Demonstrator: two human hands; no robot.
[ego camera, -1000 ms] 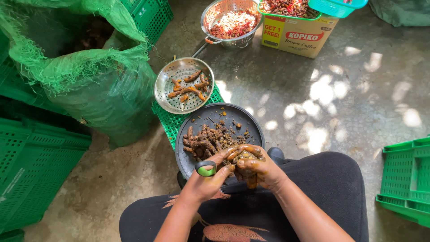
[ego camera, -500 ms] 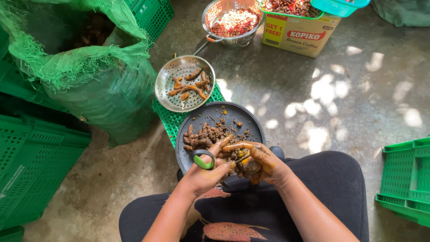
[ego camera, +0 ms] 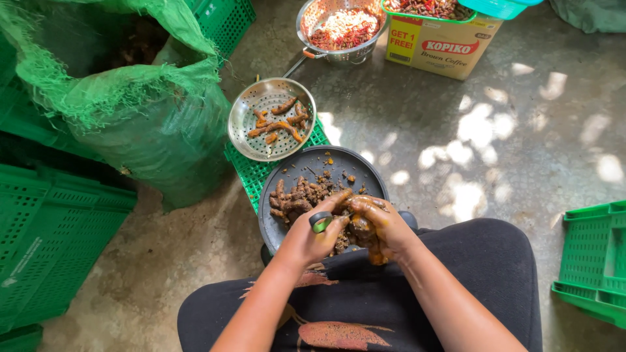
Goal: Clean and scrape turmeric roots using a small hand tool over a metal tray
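Observation:
My left hand grips a green-handled peeler over a dark round tray on my lap. My right hand, stained orange, holds a muddy brown root against the peeler. A pile of unpeeled brown roots lies on the tray's left side, with scraps scattered on it. Just beyond the tray, a perforated metal pan holds several peeled orange roots and rests on a flat green plastic crate.
A big green mesh sack stands at the left, with green crates beside it. At the back are a metal colander of red and white bits and a cardboard box. Another green crate sits at the right on the concrete floor.
Both hands stayed over the tray, working the root. The left hand with the peeler shifted slightly and the right hand turned the root a little.

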